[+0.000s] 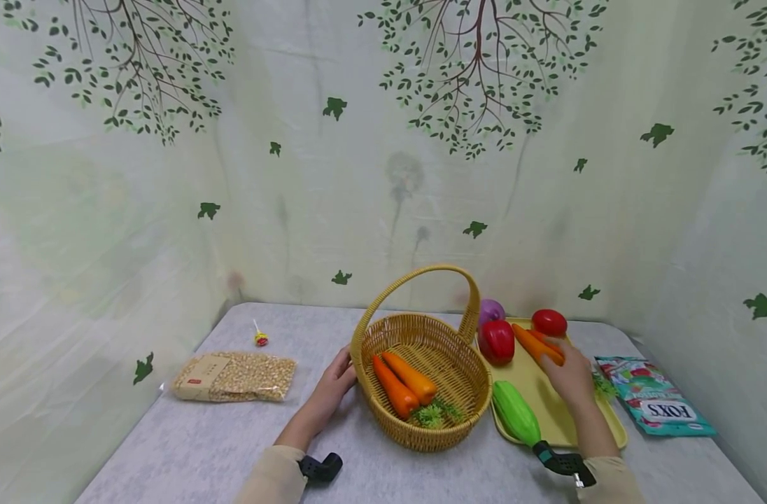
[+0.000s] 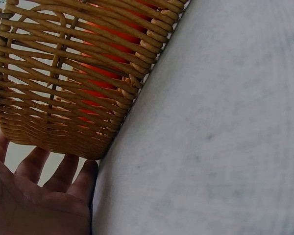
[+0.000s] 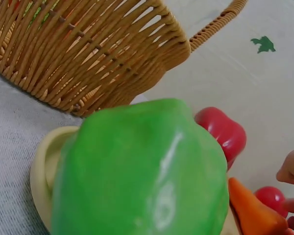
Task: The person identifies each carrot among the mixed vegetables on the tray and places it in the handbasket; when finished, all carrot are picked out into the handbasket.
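My left hand (image 1: 334, 381) is at the left side of a wicker basket (image 1: 383, 413), its fingers (image 2: 59, 183) stretched out against the weave. Inside the basket lie two orange carrots (image 1: 396, 385) with green tops. My right hand (image 1: 569, 371) reaches over a yellow tray (image 1: 541, 402), at two more carrots (image 1: 523, 341) lying there; thumb and fingers look spread apart in the right wrist view, beside a carrot (image 3: 255, 213). Also on the tray are a red bell pepper (image 1: 497, 343), a red tomato (image 1: 549, 323) and a long green vegetable (image 1: 514, 411), which fills much of the right wrist view.
Left of the basket are a clear bag of yellow kernels (image 1: 235, 376) and a lollipop (image 1: 260, 339). A purple onion-like thing (image 1: 490, 311) is behind the pepper. Right of the tray lies a teal FOX'S bag (image 1: 656, 397). The basket's tall handle (image 1: 415, 276) arches up.
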Available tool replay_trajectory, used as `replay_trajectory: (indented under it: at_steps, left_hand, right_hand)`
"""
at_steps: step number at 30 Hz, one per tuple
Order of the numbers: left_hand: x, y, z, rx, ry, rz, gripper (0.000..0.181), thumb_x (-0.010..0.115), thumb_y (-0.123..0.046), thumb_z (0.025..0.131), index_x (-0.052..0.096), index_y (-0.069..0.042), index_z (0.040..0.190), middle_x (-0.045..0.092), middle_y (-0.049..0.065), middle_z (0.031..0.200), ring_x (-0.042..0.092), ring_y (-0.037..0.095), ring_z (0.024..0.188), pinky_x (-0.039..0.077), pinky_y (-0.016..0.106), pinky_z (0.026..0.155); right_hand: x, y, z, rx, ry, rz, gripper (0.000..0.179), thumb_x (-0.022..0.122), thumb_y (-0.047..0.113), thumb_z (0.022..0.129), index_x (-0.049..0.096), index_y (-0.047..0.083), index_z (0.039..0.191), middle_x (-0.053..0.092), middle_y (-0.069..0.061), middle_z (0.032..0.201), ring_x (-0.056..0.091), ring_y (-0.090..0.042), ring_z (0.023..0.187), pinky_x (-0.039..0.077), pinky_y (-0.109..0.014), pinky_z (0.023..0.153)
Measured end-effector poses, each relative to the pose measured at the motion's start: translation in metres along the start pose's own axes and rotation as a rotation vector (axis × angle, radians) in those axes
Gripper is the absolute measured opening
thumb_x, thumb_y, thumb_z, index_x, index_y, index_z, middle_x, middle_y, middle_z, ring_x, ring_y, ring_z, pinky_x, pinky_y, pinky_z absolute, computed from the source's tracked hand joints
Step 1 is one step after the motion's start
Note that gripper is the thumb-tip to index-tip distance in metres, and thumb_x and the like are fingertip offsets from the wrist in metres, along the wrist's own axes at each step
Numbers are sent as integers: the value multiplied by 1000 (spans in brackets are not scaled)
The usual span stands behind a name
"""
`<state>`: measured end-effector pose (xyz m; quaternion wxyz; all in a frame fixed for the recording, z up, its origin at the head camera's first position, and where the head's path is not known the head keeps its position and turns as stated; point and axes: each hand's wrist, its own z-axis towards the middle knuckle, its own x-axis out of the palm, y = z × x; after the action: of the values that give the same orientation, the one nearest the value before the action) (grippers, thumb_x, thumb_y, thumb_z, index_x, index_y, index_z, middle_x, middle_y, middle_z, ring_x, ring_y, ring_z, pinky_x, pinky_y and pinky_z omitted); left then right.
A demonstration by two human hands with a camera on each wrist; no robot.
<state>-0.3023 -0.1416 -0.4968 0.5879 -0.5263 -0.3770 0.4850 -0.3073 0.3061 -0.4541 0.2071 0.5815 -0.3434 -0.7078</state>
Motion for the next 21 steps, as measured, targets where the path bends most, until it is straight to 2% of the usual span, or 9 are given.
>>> replay_trajectory:
  at_steps: [5, 11, 21]
  left_hand:
    - [0, -1, 0, -7, -4, 6, 52, 49, -23, 105, 35, -28, 155, 32, 0, 163, 30, 27, 152, 29, 55, 122]
    - [1, -2, 0, -13, 2, 5, 53, 50, -25, 104, 35, -27, 155, 31, 0, 164, 29, 27, 152, 29, 54, 122]
    - [0, -1, 1, -2, 10, 11, 53, 49, -25, 105, 33, -25, 156, 30, 1, 164, 29, 28, 152, 29, 55, 122]
  right_hand:
    - [-1, -4, -1, -45, 59, -38, 52, 49, 24, 101, 43, 2, 148, 36, -32, 153, 35, -52, 137, 30, -68, 113]
    - [2, -14, 2, -112, 41, -95, 46, 55, 17, 98, 51, -3, 139, 41, -34, 147, 37, -53, 133, 33, -68, 111]
    - [4, -10, -5, -72, 62, -81, 35, 58, 16, 96, 60, 0, 127, 34, -32, 143, 36, -53, 127, 39, -68, 104]
